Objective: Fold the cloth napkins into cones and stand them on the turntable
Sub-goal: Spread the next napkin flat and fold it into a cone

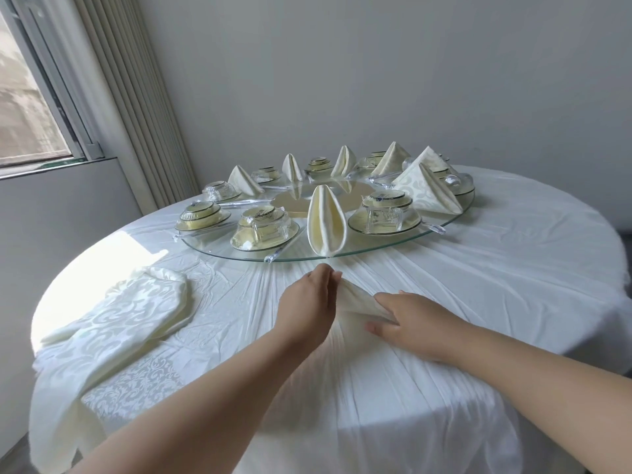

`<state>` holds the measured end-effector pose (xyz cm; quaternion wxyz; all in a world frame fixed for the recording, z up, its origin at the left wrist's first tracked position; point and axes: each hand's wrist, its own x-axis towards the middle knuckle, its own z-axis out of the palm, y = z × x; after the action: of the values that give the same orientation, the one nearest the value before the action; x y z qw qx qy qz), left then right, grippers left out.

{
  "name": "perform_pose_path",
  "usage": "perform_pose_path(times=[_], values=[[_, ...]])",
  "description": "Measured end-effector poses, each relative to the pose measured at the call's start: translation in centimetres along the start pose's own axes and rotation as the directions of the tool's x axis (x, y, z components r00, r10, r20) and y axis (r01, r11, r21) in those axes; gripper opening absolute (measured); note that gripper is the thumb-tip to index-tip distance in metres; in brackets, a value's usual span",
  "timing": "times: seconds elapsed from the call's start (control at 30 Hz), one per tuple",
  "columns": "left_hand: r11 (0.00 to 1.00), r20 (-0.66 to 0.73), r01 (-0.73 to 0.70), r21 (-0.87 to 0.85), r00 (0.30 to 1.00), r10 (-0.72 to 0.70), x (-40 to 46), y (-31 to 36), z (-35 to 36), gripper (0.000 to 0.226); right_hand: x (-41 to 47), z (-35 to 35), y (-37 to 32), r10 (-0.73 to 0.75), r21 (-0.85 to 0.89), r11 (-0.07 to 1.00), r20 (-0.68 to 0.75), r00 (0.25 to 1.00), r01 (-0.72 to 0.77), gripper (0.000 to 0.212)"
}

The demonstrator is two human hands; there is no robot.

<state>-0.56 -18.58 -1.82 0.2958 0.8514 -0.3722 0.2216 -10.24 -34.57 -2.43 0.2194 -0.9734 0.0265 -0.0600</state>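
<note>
Head view: cream napkin [359, 302] half-folded, seemingly pinched between both hands.
</note>
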Motion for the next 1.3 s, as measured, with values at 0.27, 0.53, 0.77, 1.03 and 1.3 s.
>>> perform_pose_path(times=[0.27, 0.53, 0.77, 1.03, 1.3], values=[[0.957, -0.325, -0.274, 0.093, 0.901, 0.289, 4.0, 0.4, -0.6, 0.012, 0.8, -2.1, -0.9, -0.008, 0.162, 0.986, -0.140, 0.990, 0.031, 0.040], [0.989, -0.279, -0.111, -0.093, 0.957, 0.081, 5.7, -1.5, -2.2, 0.045, 4.8, -4.0, -4.8, -0.105, 0.214, 0.959, -0.340, 0.934, 0.186, 0.045], [0.862, -0.237, 0.502, -0.069, 0.831, -0.503, 7.8, -11.9, -4.9, 0.064, 6.4, -0.9, -3.8, -0.102, 0.226, 0.939, -0.534, 0.840, 0.258, 0.054], [0.742, 0.253, 0.657, 0.130, 0.702, -0.666, 9.6, -20.1, -4.3, 0.073, 6.8, 0.1, -2.6, -0.168, 0.164, 0.933, -0.587, 0.792, 0.320, 0.049], [0.814, 0.258, 0.477, 0.331, 0.784, -0.564, 9.1, -21.3, -3.9, 0.070, 6.5, -0.2, -2.8, -0.144, 0.178, 0.927, -0.643, 0.752, 0.329, 0.043]])
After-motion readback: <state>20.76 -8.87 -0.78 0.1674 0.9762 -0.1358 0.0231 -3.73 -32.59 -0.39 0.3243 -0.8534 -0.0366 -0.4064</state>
